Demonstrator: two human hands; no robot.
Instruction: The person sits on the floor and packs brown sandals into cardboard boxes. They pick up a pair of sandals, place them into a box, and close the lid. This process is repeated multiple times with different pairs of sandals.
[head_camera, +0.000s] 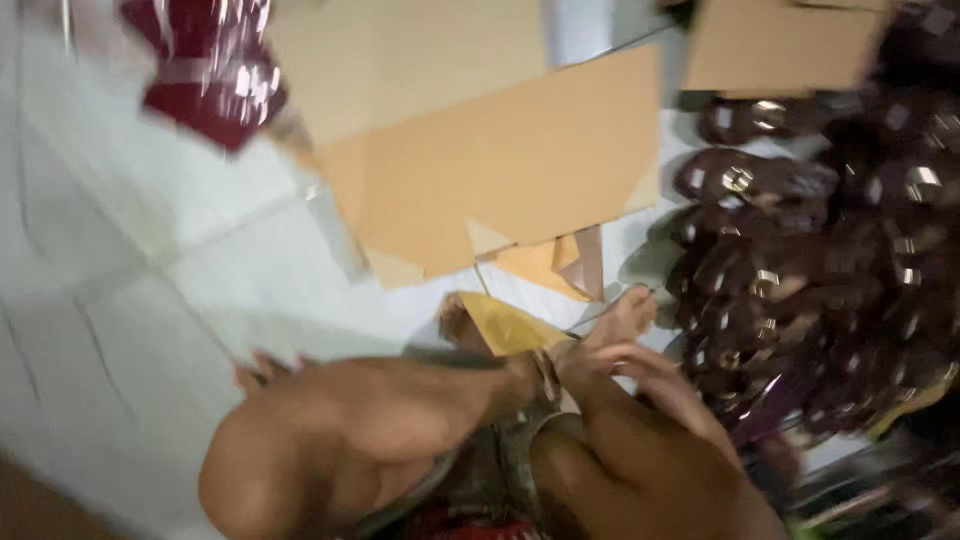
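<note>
On a pale tiled floor (150, 300), seen from the head camera in a blurred, tilted frame, a person crouches over a small yellow-tan card piece (505, 325) lying just in front of the knees. One hand (610, 345), apparently the right, has its fingers bunched at the card's right corner beside a thin light strip; whether that grip is actually clamped on the card or the strip cannot be told through the blur. The other hand (262, 368) shows only fingertips past the left knee, its grip unreadable. The card's long axis runs from upper left to lower right, its narrow end pointing toward the pile of dark brown sandals (800, 260) with shiny buckles on the right. Large flat cardboard sheets (500, 160) lie beyond it, and a dark red shiny packet (205, 75) sits at upper left. Judged from this, the risk is a slipped pinch: a light card held by one corner could twist or drop against the crowded sandals.
</note>
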